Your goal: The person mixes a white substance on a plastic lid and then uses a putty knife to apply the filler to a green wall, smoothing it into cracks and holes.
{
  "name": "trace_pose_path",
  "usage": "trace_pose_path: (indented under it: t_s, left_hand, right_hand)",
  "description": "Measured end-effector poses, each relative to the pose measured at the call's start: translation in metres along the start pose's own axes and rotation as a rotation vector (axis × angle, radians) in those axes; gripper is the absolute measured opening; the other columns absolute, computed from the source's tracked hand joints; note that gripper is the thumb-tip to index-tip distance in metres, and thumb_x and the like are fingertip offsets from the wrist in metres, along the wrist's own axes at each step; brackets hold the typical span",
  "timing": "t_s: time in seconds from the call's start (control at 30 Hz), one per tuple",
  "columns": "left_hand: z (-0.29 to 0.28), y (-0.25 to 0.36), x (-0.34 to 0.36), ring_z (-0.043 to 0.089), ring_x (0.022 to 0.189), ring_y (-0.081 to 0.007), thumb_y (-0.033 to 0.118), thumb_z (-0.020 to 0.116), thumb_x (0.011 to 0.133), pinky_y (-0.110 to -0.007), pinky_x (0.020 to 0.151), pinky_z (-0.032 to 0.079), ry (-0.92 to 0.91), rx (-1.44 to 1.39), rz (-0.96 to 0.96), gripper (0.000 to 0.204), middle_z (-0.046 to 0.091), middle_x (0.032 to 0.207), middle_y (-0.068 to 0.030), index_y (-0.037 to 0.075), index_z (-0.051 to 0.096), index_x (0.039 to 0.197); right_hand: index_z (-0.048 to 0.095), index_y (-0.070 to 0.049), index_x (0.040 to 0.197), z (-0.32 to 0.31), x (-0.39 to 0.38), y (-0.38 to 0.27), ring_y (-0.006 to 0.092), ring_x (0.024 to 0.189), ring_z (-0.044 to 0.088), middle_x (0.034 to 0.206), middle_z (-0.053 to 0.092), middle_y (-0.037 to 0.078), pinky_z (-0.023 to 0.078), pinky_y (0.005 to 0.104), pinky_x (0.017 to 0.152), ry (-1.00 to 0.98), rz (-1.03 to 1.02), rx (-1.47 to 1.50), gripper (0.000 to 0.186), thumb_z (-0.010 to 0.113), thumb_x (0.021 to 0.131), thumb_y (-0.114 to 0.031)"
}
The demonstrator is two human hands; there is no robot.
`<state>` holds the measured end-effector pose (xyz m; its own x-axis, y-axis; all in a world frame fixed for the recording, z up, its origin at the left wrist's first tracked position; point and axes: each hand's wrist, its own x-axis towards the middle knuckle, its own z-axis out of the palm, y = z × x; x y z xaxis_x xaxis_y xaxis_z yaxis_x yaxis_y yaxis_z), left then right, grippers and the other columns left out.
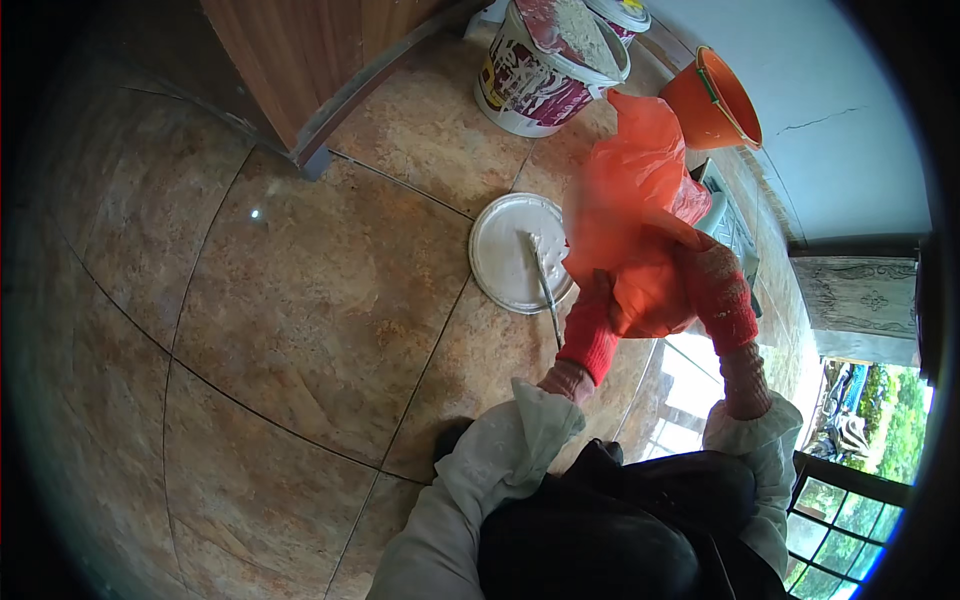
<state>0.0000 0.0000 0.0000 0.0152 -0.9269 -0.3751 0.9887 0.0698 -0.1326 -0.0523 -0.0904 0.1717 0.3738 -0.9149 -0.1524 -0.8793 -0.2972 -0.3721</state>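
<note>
An orange-red plastic bag hangs crumpled between my hands, in front of my knees; part of it is blurred. My left hand, in a red knitted glove, is closed on the bag's left side, its fingertips hidden by the plastic. On the other side my right hand, in a matching glove with pale smears, grips the bag's edge. Just left of the bag, a round white lid lies on the floor. A thin stick-like tool rests across it, its upper end coated in white paste.
Farther off stands a white and purple bucket with pale material on top, and another bucket behind it. An orange bucket leans by the wall. Wooden furniture borders the tiled floor at upper left.
</note>
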Motion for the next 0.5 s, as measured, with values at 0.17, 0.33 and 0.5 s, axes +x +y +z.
trace_pose_path:
  t_s: [0.17, 0.33, 0.5]
  left_hand:
    - [0.02, 0.0, -0.008, 0.049, 0.114, -0.0154, 0.039, 0.047, 0.097, -0.034, 0.1, 0.04, -0.029, -0.102, -0.048, 0.049, 0.051, 0.128, -0.0014, 0.01, 0.041, 0.135]
    - [0.023, -0.002, -0.011, 0.048, 0.117, -0.0159, 0.039, 0.048, 0.096, -0.033, 0.103, 0.038, 0.073, 0.102, -0.063, 0.051, 0.05, 0.13, -0.0016, 0.01, 0.04, 0.136]
    - [0.015, -0.002, 0.0, 0.048, 0.118, -0.0167, 0.041, 0.05, 0.094, -0.033, 0.103, 0.039, -0.079, -0.142, -0.065, 0.053, 0.05, 0.131, -0.0027, 0.009, 0.041, 0.135]
  right_hand:
    - [0.064, -0.003, 0.102, -0.001, -0.004, -0.009, 0.033, 0.088, 0.063, 0.092, 0.066, 0.018, 0.049, 0.039, 0.076, 0.046, -0.029, 0.003, 0.028, 0.049, 0.089, -0.023]
    - [0.064, -0.002, 0.1, -0.006, 0.001, 0.002, 0.0331, 0.087, 0.063, 0.092, 0.065, 0.018, 0.049, 0.0392, 0.076, 0.048, -0.108, -0.091, 0.026, 0.048, 0.089, -0.021]
    - [0.063, 0.0, 0.107, -0.002, 0.0, -0.02, 0.0225, 0.089, 0.066, 0.093, 0.068, 0.015, 0.05, 0.0321, 0.077, 0.037, 0.025, -0.081, 0.031, 0.053, 0.088, -0.022]
